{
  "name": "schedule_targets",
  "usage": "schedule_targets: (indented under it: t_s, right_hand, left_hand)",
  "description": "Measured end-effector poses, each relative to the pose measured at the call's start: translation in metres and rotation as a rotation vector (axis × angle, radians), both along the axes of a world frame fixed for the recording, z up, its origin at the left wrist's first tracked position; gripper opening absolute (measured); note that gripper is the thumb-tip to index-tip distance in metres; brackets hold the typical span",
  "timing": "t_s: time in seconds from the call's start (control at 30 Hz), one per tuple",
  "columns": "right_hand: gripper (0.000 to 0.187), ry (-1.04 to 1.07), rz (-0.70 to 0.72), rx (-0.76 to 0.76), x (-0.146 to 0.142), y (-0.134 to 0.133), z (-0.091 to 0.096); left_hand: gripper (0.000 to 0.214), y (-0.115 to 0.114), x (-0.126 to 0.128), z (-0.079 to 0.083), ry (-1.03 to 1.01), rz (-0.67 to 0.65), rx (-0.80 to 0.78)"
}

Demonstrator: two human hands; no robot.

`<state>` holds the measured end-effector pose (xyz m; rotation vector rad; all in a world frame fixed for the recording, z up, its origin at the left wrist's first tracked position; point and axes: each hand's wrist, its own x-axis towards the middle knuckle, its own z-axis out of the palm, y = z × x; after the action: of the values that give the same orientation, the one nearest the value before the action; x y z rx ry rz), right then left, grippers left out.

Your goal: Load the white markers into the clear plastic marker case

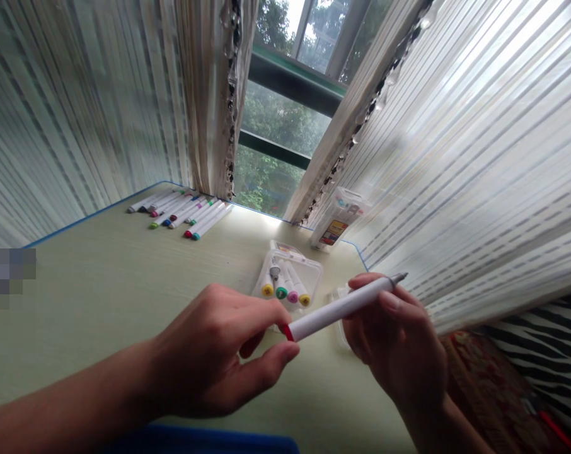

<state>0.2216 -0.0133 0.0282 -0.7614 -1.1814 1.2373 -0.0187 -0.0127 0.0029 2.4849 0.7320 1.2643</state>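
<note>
A pale-green table point(101, 277) is lying beneath the left hand point(205, 347) and right hand point(401, 347), both holding 1 white marker point(333, 313) aloft: the right hand's fingers are gripping it near mid-barrel, seemingly for steadiness; left thumb and forefinger are pinching its red end point(288, 332), leaving the grey tip point(399, 278) exposed.

A pale green table point(91, 284) with a blue edge point(84, 218)
White pens point(184, 212) with colored ends lie far left. A clear box point(317, 271) with more pens point(280, 292) sits in the middle. A tall clear case point(335, 221) stands far right.
</note>
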Motion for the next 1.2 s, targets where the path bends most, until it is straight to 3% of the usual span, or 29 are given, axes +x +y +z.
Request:
schedule_targets:
  t_s: [0.37,0.9,1.2]
  right_hand:
    - [0.026,-0.038,-0.028,0.042,0.0011,-0.0002,-0.0052]
    - [0.023,-0.028,-0.006,0.016,0.0017,-0.0011,-0.0011]
    - [0.022,-0.028,0.004,0.019,0.0014,-0.0028,0.0005]
  left_hand:
    - [0.006,0.0031,0.0020,-0.0041,-0.049,0.042,0.094]
    - [0.007,0.0015,0.0001,0.0023,-0.016,0.043,0.017]
    - [0.003,0.0015,-0.0002,0.0018,-0.026,0.072,0.064]
